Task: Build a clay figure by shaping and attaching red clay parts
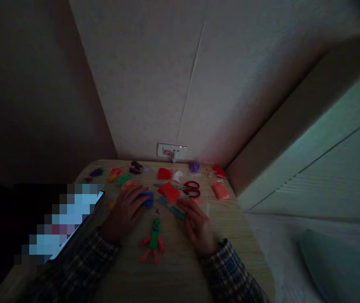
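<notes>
A small clay figure (154, 237) with a green head and body and red-orange arms and legs lies on the table between my hands. My left hand (126, 210) is closed at its fingertips on a blue clay packet (148, 200). Tiny dark bits (157, 211) lie just below that packet. My right hand (197, 221) has its fingers curled together in a pinch; what they hold is too blurred to name. Beside its fingertips lies a teal strip-like tool (172, 207). An orange-red clay packet (169, 191) sits just beyond, between both hands.
Red-handled scissors (192, 189) lie behind my right hand. Clay packets, including a purple one (194, 167) and a pink one (221, 191), line the wooden table (236, 256). A lit tablet-like screen (72, 235), partly pixelated, stands left. A wall socket (171, 150) is behind.
</notes>
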Tool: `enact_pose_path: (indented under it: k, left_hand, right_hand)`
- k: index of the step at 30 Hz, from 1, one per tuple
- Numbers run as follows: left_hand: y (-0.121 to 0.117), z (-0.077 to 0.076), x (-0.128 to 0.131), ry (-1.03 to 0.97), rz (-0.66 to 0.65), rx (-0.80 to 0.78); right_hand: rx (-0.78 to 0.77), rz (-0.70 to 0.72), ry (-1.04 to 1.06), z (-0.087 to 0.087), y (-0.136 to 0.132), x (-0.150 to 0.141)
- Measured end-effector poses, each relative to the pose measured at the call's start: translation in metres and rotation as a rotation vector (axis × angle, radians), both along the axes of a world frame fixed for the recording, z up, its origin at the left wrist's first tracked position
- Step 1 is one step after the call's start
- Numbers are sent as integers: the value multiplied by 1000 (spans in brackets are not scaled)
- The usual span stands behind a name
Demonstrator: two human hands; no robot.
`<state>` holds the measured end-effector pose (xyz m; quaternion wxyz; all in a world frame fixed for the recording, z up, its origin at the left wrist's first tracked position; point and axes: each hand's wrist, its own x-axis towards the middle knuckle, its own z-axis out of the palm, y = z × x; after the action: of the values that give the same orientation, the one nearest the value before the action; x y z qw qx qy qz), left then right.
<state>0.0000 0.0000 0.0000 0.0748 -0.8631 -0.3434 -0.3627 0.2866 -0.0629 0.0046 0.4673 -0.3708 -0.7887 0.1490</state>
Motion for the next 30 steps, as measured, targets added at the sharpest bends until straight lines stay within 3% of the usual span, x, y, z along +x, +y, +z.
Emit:
enact_pose_path:
  k: [6, 14, 23, 30]
  left_hand:
    - [-11, 22, 7, 16, -19, -42]
    - [-25, 26, 11, 45, -170, -107]
    - [-20, 23, 11, -34, -151, -101]
    - [-15, 14, 4, -115, -100, -133]
  right_hand:
    - [13, 176, -33, 4, -2, -9]
    - [41, 298, -24, 10, 0, -19]
    - [-50, 222, 78, 13, -2, -20]
    - [-165, 6, 227, 7, 11, -44]
